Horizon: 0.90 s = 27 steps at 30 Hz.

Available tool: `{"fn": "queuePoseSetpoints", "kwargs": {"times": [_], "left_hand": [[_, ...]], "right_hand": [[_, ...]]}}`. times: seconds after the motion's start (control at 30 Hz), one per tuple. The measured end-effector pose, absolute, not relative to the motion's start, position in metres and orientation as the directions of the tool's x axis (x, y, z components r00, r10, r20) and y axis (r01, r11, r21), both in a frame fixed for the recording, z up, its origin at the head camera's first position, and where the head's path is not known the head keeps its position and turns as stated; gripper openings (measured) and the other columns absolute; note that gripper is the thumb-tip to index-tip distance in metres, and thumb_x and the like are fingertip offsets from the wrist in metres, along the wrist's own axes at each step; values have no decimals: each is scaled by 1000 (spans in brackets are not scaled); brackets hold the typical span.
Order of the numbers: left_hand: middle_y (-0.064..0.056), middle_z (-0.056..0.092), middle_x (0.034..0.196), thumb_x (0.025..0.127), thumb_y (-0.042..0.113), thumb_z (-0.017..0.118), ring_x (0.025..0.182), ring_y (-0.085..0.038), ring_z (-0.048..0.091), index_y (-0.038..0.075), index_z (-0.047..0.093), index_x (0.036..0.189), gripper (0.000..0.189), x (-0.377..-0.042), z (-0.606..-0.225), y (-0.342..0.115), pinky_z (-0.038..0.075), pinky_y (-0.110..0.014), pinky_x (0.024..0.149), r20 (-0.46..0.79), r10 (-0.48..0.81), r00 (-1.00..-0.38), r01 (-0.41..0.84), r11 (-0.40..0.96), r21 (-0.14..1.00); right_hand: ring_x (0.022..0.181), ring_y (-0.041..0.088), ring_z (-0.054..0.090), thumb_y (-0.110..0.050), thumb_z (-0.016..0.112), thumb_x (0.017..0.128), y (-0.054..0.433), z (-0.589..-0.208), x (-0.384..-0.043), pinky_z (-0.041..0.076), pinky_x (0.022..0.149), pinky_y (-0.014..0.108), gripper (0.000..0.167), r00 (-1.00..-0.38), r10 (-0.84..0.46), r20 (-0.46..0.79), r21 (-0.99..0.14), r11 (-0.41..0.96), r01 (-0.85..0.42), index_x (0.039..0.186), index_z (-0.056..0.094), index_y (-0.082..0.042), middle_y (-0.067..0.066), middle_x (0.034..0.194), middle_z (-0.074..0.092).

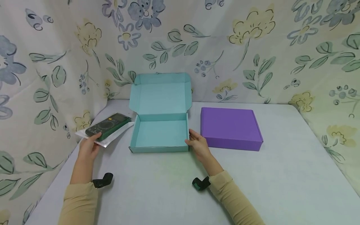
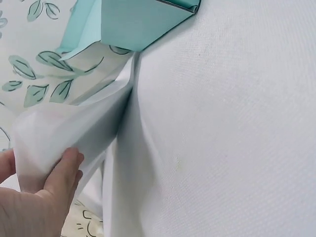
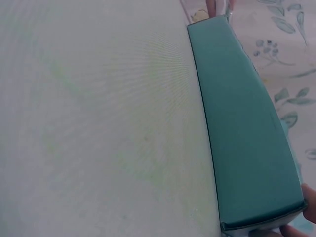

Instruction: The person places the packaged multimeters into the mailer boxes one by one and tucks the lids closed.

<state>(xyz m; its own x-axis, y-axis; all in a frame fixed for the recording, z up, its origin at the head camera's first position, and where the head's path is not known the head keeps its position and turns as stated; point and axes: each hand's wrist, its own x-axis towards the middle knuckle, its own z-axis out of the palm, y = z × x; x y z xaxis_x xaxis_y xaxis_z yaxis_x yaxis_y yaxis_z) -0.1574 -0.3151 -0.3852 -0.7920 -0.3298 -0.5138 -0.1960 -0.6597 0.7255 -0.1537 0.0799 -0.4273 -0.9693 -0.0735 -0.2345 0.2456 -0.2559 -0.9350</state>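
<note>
My left hand [image 1: 89,147] holds a multimeter [image 1: 108,125] together with a white plastic sleeve or sheet [image 1: 113,136] under it, thumb on top and fingers beneath. The multimeter has a dark face with a round dial and a green edge. In the left wrist view the fingers [image 2: 61,173] hold the pale sleeve [image 2: 74,128], and the multimeter is hidden. An open teal cardboard box [image 1: 160,149] stands to the right, lid up, nothing inside. My right hand [image 1: 199,145] grips its right wall near the front corner, thumb on the rim.
A closed purple box [image 1: 230,126] lies right of the teal one. A white cloth [image 1: 157,187] covers the table. Floral curtains [image 1: 213,50] hang behind and along the sides. Each wrist wears a small black camera [image 1: 104,180].
</note>
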Motion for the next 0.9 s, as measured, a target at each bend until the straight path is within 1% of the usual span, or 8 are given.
{"fn": "queuePoseSetpoints", "kwargs": {"times": [0.07,0.13,0.37,0.43,0.57,0.63,0.77,0.9], "left_hand": [[10,35,149,88,-3,67,126,-4,42,24,22,155,85,-157,-385,-314,51,-14,82,-506,-359,-784,-187,-641,744],[9,35,148,88,-2,67,125,-5,43,24,22,155,85,-156,-386,-314,52,-14,77,-496,-386,-777,-172,-628,759],[7,37,146,90,1,65,124,-9,45,21,19,156,83,-153,-386,-311,52,-14,77,-484,-427,-764,-212,-542,813],[6,34,148,91,-1,63,128,-13,43,21,17,156,83,-152,-385,-310,52,-13,72,-487,-427,-762,-234,-520,822],[6,37,145,90,-3,62,127,-13,44,24,18,155,83,-149,-385,-311,53,-14,66,-505,-433,-747,-256,-514,819],[6,39,143,90,-3,63,120,-10,48,26,20,155,83,-147,-384,-312,53,-15,63,-513,-444,-735,-246,-530,812],[8,40,142,89,-2,66,115,-7,48,29,24,153,83,-145,-383,-314,54,-15,65,-531,-458,-713,-197,-596,778],[8,44,132,87,-1,68,112,-4,49,23,29,150,78,-143,-383,-317,54,-15,73,-572,-454,-683,-147,-682,717]], "right_hand": [[144,31,25,13,57,90,80,-428,-154,25,115,38,62,-969,-74,-236,-935,-254,247,147,34,5,21,154,29],[144,31,25,12,57,90,80,-428,-153,25,115,38,62,-969,-76,-236,-937,-246,248,148,33,5,21,154,29],[143,32,25,13,56,90,80,-431,-153,26,115,39,61,-969,-77,-235,-939,-239,247,147,33,7,23,154,29],[143,32,25,13,56,90,79,-431,-152,26,115,39,61,-969,-73,-237,-938,-243,247,147,34,7,23,153,29],[143,32,26,13,56,90,79,-430,-152,26,115,39,61,-969,-73,-236,-939,-241,247,146,34,8,24,153,29],[143,32,25,14,56,90,79,-430,-152,26,115,39,61,-968,-75,-238,-938,-242,250,146,34,7,24,153,29],[143,33,25,14,56,90,79,-431,-152,26,115,39,61,-967,-77,-242,-936,-244,253,146,34,8,24,153,29],[143,33,26,13,57,90,80,-433,-153,27,115,40,61,-967,-73,-243,-937,-242,253,146,34,7,24,153,30]]}}
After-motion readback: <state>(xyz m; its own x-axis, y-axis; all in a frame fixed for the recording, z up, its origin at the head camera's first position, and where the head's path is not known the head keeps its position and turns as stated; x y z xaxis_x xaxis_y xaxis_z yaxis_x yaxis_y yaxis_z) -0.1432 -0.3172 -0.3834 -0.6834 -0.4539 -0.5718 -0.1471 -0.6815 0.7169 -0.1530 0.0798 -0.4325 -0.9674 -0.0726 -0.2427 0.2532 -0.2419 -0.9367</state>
